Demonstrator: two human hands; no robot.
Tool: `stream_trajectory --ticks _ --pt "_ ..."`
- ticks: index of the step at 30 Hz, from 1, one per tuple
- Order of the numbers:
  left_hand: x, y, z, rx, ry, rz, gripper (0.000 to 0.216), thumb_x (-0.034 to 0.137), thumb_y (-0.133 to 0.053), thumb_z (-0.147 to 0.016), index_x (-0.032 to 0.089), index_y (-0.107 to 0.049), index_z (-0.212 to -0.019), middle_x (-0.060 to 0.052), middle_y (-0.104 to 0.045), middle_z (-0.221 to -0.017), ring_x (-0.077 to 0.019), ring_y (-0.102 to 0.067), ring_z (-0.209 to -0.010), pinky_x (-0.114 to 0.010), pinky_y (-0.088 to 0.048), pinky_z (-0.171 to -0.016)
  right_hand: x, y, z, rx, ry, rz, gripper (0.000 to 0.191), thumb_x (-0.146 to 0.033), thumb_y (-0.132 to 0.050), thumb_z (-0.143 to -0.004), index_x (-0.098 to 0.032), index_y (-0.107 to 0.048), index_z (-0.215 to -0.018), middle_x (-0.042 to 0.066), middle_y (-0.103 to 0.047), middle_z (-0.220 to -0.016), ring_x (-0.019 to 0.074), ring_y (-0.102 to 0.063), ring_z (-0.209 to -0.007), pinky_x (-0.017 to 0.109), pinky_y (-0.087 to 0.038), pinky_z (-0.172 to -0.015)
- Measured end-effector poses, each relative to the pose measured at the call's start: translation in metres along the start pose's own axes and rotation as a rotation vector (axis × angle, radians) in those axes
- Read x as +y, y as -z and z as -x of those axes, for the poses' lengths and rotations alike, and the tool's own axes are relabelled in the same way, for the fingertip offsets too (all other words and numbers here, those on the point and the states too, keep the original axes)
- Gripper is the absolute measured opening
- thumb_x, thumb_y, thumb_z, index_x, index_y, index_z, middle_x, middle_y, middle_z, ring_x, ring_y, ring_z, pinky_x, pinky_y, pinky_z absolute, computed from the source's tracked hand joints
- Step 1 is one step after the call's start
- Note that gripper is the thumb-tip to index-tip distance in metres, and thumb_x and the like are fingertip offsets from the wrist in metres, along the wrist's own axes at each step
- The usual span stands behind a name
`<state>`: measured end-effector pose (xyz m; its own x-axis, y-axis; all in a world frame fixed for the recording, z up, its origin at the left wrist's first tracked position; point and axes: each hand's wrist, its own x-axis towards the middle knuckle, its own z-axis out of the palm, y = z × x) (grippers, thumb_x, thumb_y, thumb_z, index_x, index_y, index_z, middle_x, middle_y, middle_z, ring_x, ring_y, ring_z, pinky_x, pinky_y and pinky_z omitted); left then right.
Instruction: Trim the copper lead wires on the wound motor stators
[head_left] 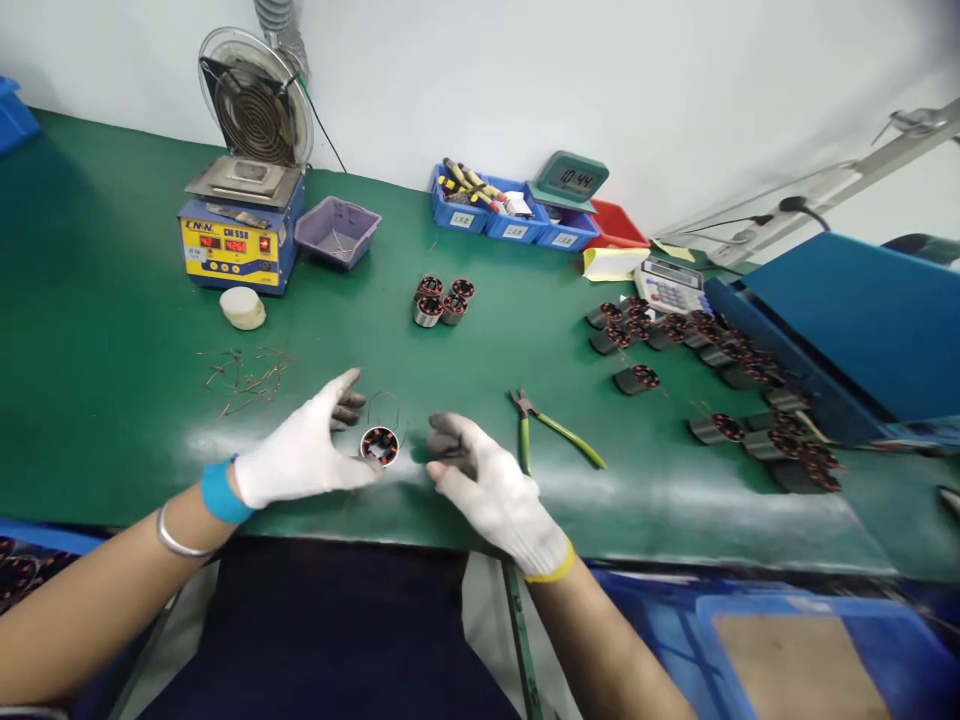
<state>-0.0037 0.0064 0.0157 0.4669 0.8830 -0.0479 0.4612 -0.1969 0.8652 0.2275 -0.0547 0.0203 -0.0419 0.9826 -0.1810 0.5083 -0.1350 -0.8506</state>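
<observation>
A small round motor stator with copper windings (pixel 379 444) stands on the green mat near the front edge, thin wire leads looping up behind it. My left hand (pixel 304 450), in a white glove with dark fingertips, rests just left of the stator, its thumb touching the stator and its fingers spread. To the right of the stator lies my right hand (pixel 487 485), gloved the same way, with its fingers curled and pinched together; I cannot make out anything in them. Green-handled cutters (pixel 551 428) lie just right of that hand.
A blue-and-yellow solder pot (pixel 238 235) and a roll of tape (pixel 243 307) stand at the back left, with a purple tray (pixel 337 230) beside them. Cut wire scraps (pixel 247 378) lie left. Three stators (pixel 442 298) sit mid-table; several more (pixel 720 385) crowd the right by a blue bin (pixel 862 320).
</observation>
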Motion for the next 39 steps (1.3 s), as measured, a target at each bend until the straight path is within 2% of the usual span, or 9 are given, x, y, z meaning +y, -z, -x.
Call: stream_trajectory --ticks 4,9,12,15,20,25,29,33,39 --pt "0.016 -0.027 0.002 0.099 0.014 -0.185 0.099 0.037 -0.072 -0.066 0.010 -0.022 -0.147 -0.011 -0.065 -0.106 -0.0255 -0.065 -0.092 -0.039 -0.052 -0.084 -0.014 -0.020 -0.024 0.042 0.149 -0.084 0.053 -0.023 -0.058 -0.078 -0.020 -0.047 -0.130 0.003 -0.065 -0.091 0.0194 -0.062 -0.087 0.037 -0.049 -0.086" --pt "0.012 -0.025 0.000 0.013 -0.068 -0.220 0.091 0.025 -0.062 -0.069 0.011 -0.018 -0.148 -0.007 -0.067 -0.103 -0.0221 -0.066 -0.088 -0.035 -0.052 -0.082 -0.013 -0.015 -0.042 0.075 0.091 -0.391 0.054 -0.026 -0.054 -0.073 -0.014 -0.047 -0.125 -0.003 -0.055 -0.073 0.0133 -0.054 -0.063 0.027 -0.046 -0.058" --pt "0.010 -0.016 0.001 -0.047 -0.072 -0.209 0.091 0.024 -0.060 -0.068 0.012 -0.019 -0.148 -0.007 -0.066 -0.106 -0.0226 -0.066 -0.093 -0.036 -0.052 -0.085 -0.002 -0.006 -0.044 0.035 0.048 -0.209 0.053 -0.023 -0.054 -0.072 -0.015 -0.051 -0.124 -0.003 -0.058 -0.072 0.0142 -0.057 -0.067 0.027 -0.047 -0.064" --pt "0.010 -0.012 0.002 -0.086 -0.055 -0.188 0.092 0.023 -0.060 -0.067 0.011 -0.018 -0.149 -0.007 -0.066 -0.110 -0.0232 -0.065 -0.097 -0.036 -0.051 -0.087 0.000 0.002 -0.044 -0.082 0.017 0.097 0.036 -0.024 -0.056 -0.075 -0.021 -0.064 -0.109 -0.001 -0.066 -0.079 0.0159 -0.061 -0.074 0.028 -0.047 -0.069" --pt "0.008 -0.012 0.002 -0.103 -0.085 -0.170 0.095 0.022 -0.059 -0.067 0.013 -0.014 -0.150 -0.008 -0.066 -0.111 -0.0231 -0.065 -0.099 -0.035 -0.052 -0.087 -0.018 0.005 -0.062 -0.321 0.023 0.271 0.026 -0.035 -0.049 -0.086 -0.020 -0.069 -0.094 -0.001 -0.066 -0.067 0.0128 -0.059 -0.061 0.023 -0.044 -0.058" --pt "0.008 -0.013 0.001 -0.101 -0.122 -0.252 0.095 0.020 -0.058 -0.066 0.014 -0.013 -0.150 -0.008 -0.067 -0.110 -0.0241 -0.066 -0.096 -0.035 -0.053 -0.084 -0.040 -0.008 -0.096 -0.320 -0.001 0.419 0.013 -0.026 -0.059 -0.075 -0.022 -0.071 -0.078 -0.001 -0.065 -0.060 0.0139 -0.058 -0.057 0.024 -0.040 -0.056" --pt "0.008 -0.013 0.001 -0.098 -0.127 -0.302 0.094 0.020 -0.057 -0.068 0.012 -0.013 -0.150 -0.008 -0.068 -0.107 -0.0250 -0.066 -0.093 -0.035 -0.053 -0.082 -0.041 -0.004 -0.089 -0.330 -0.022 0.524 0.010 -0.022 -0.063 -0.066 -0.023 -0.071 -0.072 0.001 -0.069 -0.069 0.0167 -0.060 -0.063 0.025 -0.039 -0.056" --pt "0.006 -0.012 0.001 -0.097 -0.122 -0.255 0.094 0.021 -0.056 -0.067 0.010 -0.014 -0.150 -0.009 -0.068 -0.110 -0.0264 -0.066 -0.097 -0.036 -0.052 -0.083 -0.022 0.013 -0.050 -0.376 -0.063 0.536 0.013 -0.024 -0.060 -0.071 -0.024 -0.071 -0.079 0.000 -0.071 -0.075 0.0170 -0.062 -0.066 0.025 -0.043 -0.057" --pt "0.000 -0.014 0.002 -0.063 -0.078 -0.102 0.107 0.025 -0.067 -0.063 0.015 -0.007 -0.151 -0.009 -0.066 -0.114 -0.0239 -0.066 -0.098 -0.034 -0.052 -0.083 -0.015 0.016 -0.034 -0.216 -0.007 0.061 0.050 -0.031 -0.069 -0.072 -0.022 -0.061 -0.120 0.007 -0.070 -0.105 0.0228 -0.065 -0.091 0.033 -0.053 -0.074"
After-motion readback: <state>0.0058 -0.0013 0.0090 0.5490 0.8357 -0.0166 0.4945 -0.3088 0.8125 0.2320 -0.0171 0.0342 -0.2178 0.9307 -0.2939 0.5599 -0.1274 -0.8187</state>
